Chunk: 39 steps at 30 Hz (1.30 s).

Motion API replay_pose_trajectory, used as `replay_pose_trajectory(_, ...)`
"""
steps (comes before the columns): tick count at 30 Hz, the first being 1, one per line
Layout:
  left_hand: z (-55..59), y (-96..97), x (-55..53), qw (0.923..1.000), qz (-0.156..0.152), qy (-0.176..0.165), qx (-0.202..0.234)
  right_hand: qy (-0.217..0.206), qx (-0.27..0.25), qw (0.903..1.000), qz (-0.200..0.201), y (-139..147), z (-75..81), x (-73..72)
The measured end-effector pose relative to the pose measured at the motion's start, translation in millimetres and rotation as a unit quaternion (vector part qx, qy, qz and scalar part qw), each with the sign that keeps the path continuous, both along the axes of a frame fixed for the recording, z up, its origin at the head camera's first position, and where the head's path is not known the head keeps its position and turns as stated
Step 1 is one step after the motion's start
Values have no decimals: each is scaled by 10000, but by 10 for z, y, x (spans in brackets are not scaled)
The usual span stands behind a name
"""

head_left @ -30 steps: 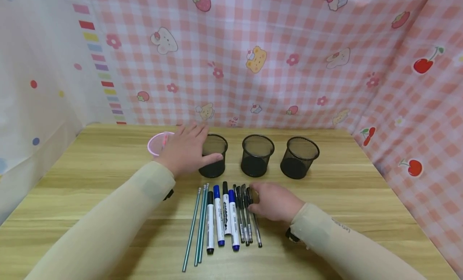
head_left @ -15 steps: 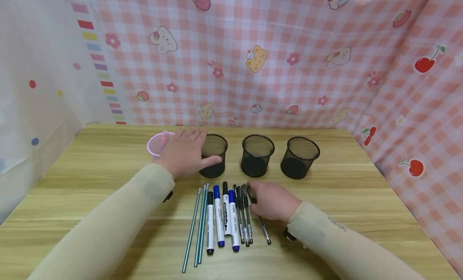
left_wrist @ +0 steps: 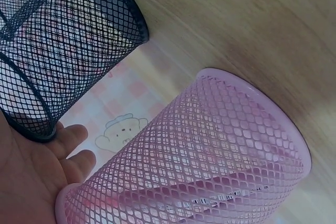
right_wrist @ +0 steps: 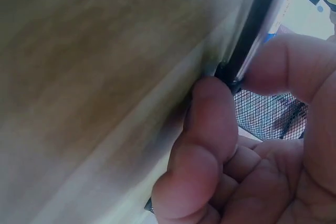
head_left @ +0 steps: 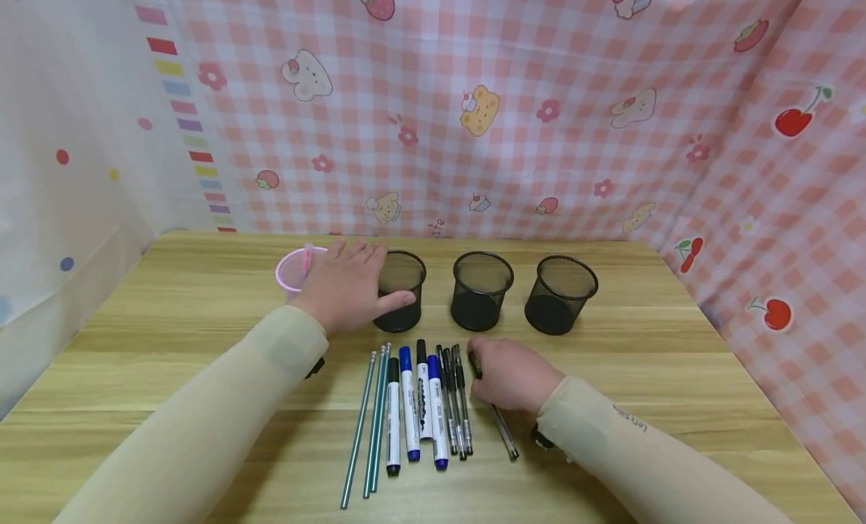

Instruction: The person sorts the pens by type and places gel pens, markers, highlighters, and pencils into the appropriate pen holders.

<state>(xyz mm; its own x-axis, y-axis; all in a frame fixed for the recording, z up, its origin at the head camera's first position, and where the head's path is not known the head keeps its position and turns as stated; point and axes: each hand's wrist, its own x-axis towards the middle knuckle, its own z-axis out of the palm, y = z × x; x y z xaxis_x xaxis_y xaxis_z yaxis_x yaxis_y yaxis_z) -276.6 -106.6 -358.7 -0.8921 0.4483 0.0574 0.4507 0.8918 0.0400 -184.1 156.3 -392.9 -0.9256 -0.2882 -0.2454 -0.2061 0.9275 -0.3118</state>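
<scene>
I saw the right hand (head_left: pixel 516 375) pinching one black pen (head_left: pixel 504 432), just right of three more pens (head_left: pixel 463 404) on the table (head_left: pixel 643 374). Beside those lay four markers (head_left: pixel 409 404), then three teal pencils (head_left: pixel 359 426). The left hand (head_left: pixel 348 287) was spread across one pink cup (left_wrist: pixel 194 156) and the leftmost of three black mesh cups (head_left: pixel 401 317).

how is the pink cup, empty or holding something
Holding something: the head view shows a slim pink item inside the pink cup, and the left wrist view shows a barcode through the mesh.
</scene>
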Motion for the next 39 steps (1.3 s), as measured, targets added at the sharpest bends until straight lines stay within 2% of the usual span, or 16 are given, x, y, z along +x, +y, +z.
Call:
replay_pose_trajectory(6,-10,7,-3,10000,26,17,53,32,-96,9998,-144,16,-6,-14)
replay_pose_trajectory(14,10,6,0,10000,-9,12,-46,190,-777,9949,-614,35,82,-20)
replay_pose_trajectory(25,11,2,14,10000,49,50,-5,390,-1336,9881,-660,40,125,2)
replay_pose_trajectory(32,-7,-2,13,9999,92,58,0,721,-2133,9718,-705,72,134,-9)
replay_pose_trajectory(39,-23,6,12,9999,134,43,-2,1349,-2921,9437,-775,63,158,-16)
